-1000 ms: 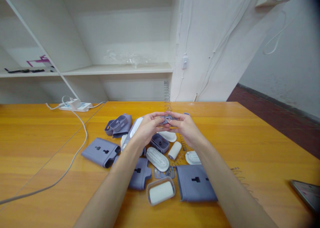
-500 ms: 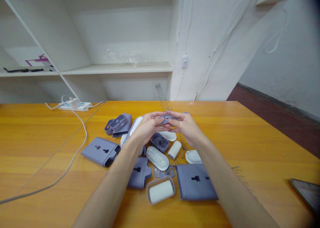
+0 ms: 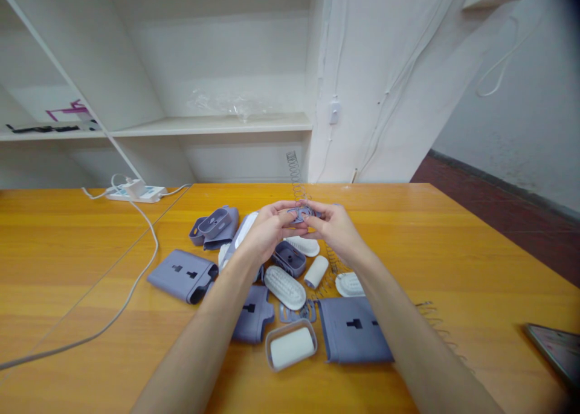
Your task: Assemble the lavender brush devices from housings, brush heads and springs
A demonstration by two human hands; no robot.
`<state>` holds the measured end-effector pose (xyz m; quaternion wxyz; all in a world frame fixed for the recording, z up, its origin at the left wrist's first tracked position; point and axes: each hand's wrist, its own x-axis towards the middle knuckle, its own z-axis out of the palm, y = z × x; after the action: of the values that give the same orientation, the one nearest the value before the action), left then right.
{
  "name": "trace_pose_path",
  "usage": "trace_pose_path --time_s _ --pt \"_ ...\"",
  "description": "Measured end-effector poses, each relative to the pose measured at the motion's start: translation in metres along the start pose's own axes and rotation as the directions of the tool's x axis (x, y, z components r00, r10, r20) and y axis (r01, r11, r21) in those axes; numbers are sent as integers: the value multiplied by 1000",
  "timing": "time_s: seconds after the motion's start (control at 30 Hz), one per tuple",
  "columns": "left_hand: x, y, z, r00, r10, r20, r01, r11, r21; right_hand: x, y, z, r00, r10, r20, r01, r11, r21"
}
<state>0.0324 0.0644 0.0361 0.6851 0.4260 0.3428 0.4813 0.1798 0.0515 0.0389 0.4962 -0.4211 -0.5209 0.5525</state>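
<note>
Above the pile, my left hand (image 3: 273, 223) and my right hand (image 3: 333, 225) pinch a small grey-purple plastic plate (image 3: 302, 214) between them. A long thin coil spring (image 3: 294, 171) rises from the plate, away from me. Below my hands lie a white bristled oval pad (image 3: 285, 287), a purple oval cup (image 3: 290, 258) and a white roller (image 3: 316, 272). Another spring (image 3: 333, 260) trails down beside my right wrist. Near me, a second grey-purple plate (image 3: 296, 312) lies flat on the table, partly covered.
Purple housings lie left (image 3: 183, 275) and right (image 3: 356, 332). A clear-walled tray (image 3: 292, 344) holding a white block stands in front. A power strip (image 3: 136, 191) with a cable is back left. A phone (image 3: 555, 347) lies at right. White shelves (image 3: 212, 125) stand behind.
The spring's upper end has swung slightly right and stands more upright. Both hands stay in nearly the same place, still pinching the plate.
</note>
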Motion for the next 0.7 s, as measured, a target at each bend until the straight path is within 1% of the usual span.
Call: trace_pose_path --time_s 0.13,0.27,0.37,0.5,0.7 --pt "0 -3 3 1000 18 -9 -18 1000 11 1 2 1 999 20 -32 -20 1000 -9" --pt "0 -4 5 998 36 -46 -35 999 8 3 6 -1 998 4 -68 -13 990 -140" --pt "0 -2 6 997 46 -60 -46 999 2 5 9 -2 997 -51 -52 39 978 -204" --pt "0 0 6 995 71 -64 -72 997 -17 6 12 -2 990 -142 -27 134 973 -188" --pt "0 1 8 986 120 -117 -122 993 -3 5 15 2 984 -178 -30 168 965 -199"
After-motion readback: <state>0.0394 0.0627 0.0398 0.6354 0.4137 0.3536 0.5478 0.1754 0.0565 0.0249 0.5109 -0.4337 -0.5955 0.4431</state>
